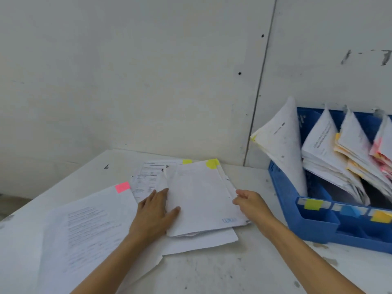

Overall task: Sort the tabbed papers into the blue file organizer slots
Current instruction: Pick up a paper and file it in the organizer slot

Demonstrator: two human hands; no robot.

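- Nearest me, both of my bare forearms reach out over the scuffed white bench [212, 272] toward a spread of papers
- My left hand [153, 211] lies flat on the papers, fingers straight and slightly spread, holding nothing; its thumb rests on the left edge of the top stack [201, 198]
- My right hand [252, 203] sits at the right edge of that stack, fingers curled and pinching the edge, though the grip is a little blurred
- That top stack lies flat in the middle of the bench between my hands, with a yellow tab [212, 163] at its far corner
- Under it a printed sheet [146, 179] shows on the left, a second yellow tab [187, 161] peeks out at the far edge, and a wider plain sheet [212, 240] sticks out toward me
- To the left a big printed page [84, 230] lies askew on the bench, a pink tab [122, 187] at its far corner
- At the right the blue file organizer [282, 187] stands on the bench against the wall [127, 81], near my right hand but apart from it
- Its slots hold leaning bundles: the first bundle [282, 141] with yellow at one corner, a second bundle [320, 145], a third bundle [354, 141] with orange edges, and a fourth bundle [384, 141] with pink ones
- Along its front ledge sit a yellow-green label [313, 204], a blue label [350, 211] and an orange label [381, 216]
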